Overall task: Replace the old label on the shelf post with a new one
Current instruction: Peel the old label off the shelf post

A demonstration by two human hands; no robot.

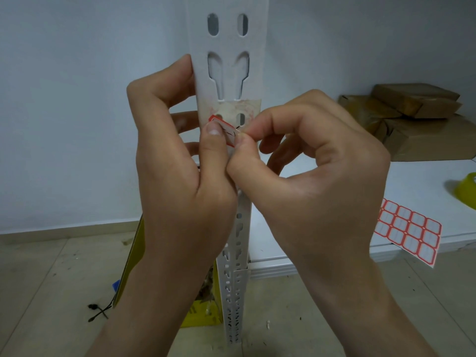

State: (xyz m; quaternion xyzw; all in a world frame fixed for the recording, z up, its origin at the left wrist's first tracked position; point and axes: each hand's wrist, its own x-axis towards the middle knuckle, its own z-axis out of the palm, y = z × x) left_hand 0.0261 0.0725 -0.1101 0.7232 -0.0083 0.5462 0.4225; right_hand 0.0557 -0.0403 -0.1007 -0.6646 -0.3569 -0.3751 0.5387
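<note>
A white perforated shelf post [228, 45] runs up the middle of the view. A patch of yellowed glue residue [231, 109] marks where a label sat. A small white label with a red border [226, 130] lies against the post just below that patch. My left hand [180, 161] wraps around the post, its thumb pressing the label's left end. My right hand [309, 166] pinches the label's right end between thumb and forefinger. Much of the label is hidden by my fingers.
A sheet of red-bordered blank labels [409, 230] hangs over the edge of a white shelf board [417, 176]. Brown paper parcels [412, 117] are stacked at the back right. A yellow object [466, 190] sits at the right edge. A yellow box [203, 307] stands on the floor behind the post.
</note>
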